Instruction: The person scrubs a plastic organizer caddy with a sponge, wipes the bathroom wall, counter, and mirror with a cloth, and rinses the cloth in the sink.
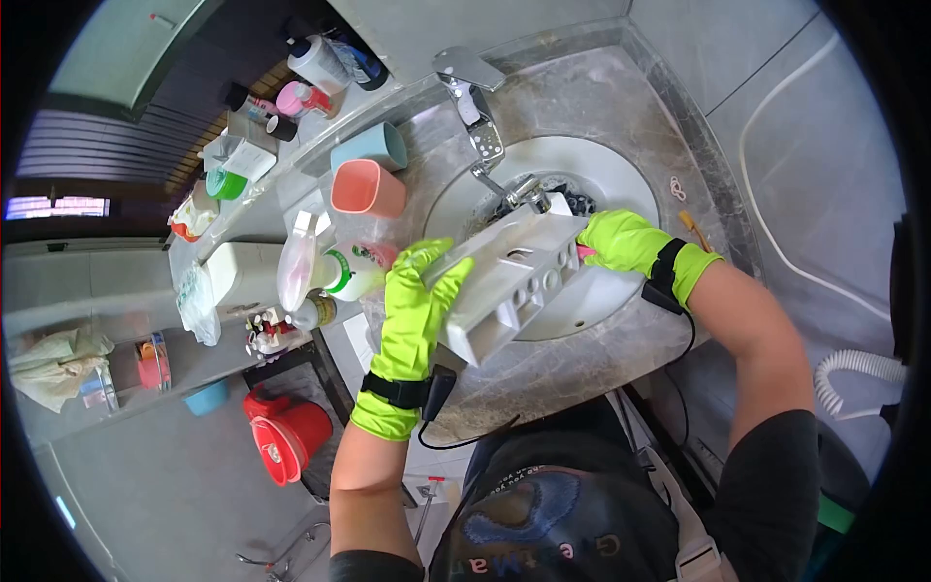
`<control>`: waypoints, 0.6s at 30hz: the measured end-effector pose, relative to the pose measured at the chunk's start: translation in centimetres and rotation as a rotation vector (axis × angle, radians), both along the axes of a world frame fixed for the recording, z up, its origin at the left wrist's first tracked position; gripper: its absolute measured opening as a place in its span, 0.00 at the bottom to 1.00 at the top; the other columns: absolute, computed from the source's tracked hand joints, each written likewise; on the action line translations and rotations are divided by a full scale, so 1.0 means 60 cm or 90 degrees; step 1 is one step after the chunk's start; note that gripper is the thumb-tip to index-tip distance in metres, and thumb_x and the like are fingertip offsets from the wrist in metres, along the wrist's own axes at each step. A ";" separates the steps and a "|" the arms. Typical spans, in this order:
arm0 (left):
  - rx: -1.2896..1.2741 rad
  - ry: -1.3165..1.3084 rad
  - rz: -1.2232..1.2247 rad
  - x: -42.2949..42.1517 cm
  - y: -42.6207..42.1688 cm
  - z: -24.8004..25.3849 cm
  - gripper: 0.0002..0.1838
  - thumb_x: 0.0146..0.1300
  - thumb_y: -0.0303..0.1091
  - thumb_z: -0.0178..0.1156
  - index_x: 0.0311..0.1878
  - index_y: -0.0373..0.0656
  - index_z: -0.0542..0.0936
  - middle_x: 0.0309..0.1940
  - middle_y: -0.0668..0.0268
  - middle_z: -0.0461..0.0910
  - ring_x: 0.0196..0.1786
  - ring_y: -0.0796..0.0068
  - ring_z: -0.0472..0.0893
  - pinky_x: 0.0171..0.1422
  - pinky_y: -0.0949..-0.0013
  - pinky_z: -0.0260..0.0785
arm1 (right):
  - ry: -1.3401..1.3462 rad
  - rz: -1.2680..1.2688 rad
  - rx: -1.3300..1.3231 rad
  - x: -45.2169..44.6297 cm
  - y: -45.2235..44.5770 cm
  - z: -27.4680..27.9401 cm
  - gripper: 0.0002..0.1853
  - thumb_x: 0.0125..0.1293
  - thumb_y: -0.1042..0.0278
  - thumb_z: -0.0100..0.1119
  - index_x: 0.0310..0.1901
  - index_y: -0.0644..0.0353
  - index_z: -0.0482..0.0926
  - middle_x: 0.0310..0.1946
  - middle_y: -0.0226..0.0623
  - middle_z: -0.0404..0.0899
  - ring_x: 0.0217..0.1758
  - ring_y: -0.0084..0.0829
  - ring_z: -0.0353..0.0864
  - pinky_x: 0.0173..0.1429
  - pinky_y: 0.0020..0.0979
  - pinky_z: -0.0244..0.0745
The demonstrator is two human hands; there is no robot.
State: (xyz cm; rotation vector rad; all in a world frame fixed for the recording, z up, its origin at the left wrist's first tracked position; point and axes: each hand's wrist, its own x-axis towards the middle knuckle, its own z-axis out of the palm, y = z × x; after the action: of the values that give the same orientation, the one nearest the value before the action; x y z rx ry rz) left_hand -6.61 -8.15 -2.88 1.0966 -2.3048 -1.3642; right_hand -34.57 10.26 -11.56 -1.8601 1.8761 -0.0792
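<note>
Lime-green rubber-gloved left hand (pixel 415 301): pinching left edge of long white plastic holder with round cutouts (pixel 519 272) between thumb and fingers
Lime-green rubber-gloved right hand (pixel 630 247): curled around small pink object (pixel 586 251), just beside holder's right side; contact unclear
Holder: tilted above oval white ceramic basin (pixel 635 189), near shiny chrome faucet (pixel 477 116)

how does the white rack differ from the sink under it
The rack has straight edges, while the sink is a rounded oval. The rack is pierced by a row of round holes along one side; the sink has a smooth, curved wall. The rack is lifted in the left hand, with the right hand at its other end, whereas the sink is set into the counter. Both are white.
</note>
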 end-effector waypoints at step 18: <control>-0.522 0.090 -0.236 0.043 0.021 -0.068 0.39 0.40 0.35 0.80 0.57 0.45 0.71 0.51 0.59 0.74 0.64 0.41 0.71 0.75 0.35 0.56 | -0.085 -0.153 -0.027 -0.027 0.041 0.022 0.23 0.62 0.58 0.61 0.59 0.51 0.80 0.43 0.45 0.83 0.49 0.49 0.81 0.52 0.47 0.74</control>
State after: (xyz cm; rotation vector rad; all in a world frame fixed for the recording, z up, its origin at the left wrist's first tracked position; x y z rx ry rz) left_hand -4.04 -6.89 -6.98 0.3178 -2.6247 -0.4261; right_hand -36.21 12.74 -10.22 -1.6051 2.0082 -0.3193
